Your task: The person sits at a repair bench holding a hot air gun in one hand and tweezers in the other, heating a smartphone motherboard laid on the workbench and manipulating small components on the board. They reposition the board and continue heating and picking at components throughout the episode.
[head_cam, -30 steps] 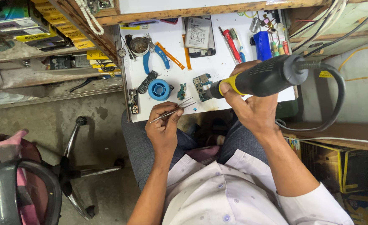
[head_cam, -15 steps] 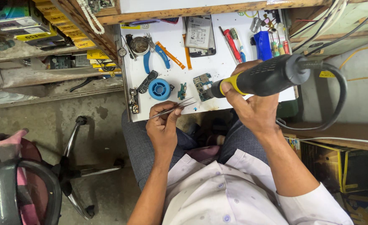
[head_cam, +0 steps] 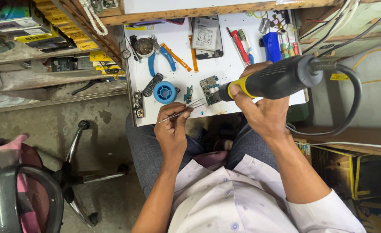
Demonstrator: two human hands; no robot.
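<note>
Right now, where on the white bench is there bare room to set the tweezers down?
Bare white lies between the orange strip and circuit board, below the phone. The left edge, around the blue spool and pliers, is crowded.

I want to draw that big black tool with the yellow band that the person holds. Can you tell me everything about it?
The big black tool with a yellow band looks like plastic, thick and tube-shaped, with small dotted vents on its body. The right hand grips it, lying nearly level over the white table. Its narrow dark tip points left at a small green circuit board. A thick black cable loops from its back end.
</note>
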